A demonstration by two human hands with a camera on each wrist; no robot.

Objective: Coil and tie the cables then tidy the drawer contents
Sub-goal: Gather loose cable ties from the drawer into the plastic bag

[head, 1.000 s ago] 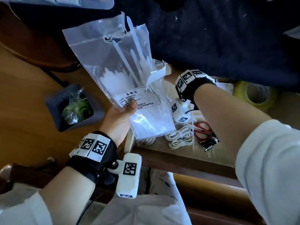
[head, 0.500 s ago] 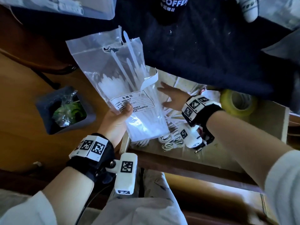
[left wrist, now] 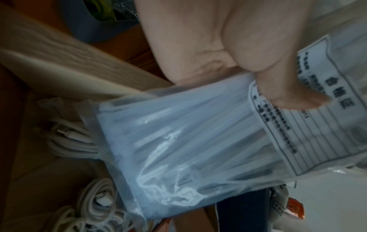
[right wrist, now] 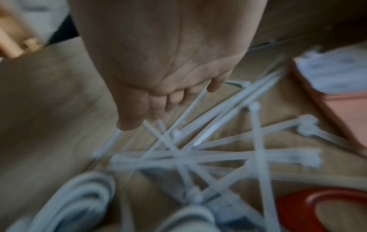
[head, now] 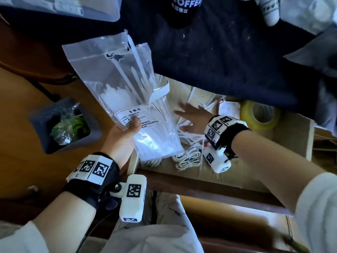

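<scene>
1. Centre-left of the head view: your left hand (head: 121, 137) holds the clear bag of zip ties (head: 127, 92) upright over the drawer's (head: 291, 136) left edge, thumb pressed on its printed label (head: 140, 115).
2. Centre of frame: your right hand (head: 193, 117) reaches flat into the drawer, fingers spread and straight over the loose zip ties (right wrist: 218, 149).
3. Lower centre: coiled white cables (head: 186, 159) lie on the drawer floor, just beside the right wrist.
4. Right of frame: yellow tape roll (head: 259, 115) sits in the drawer's far corner.
</scene>
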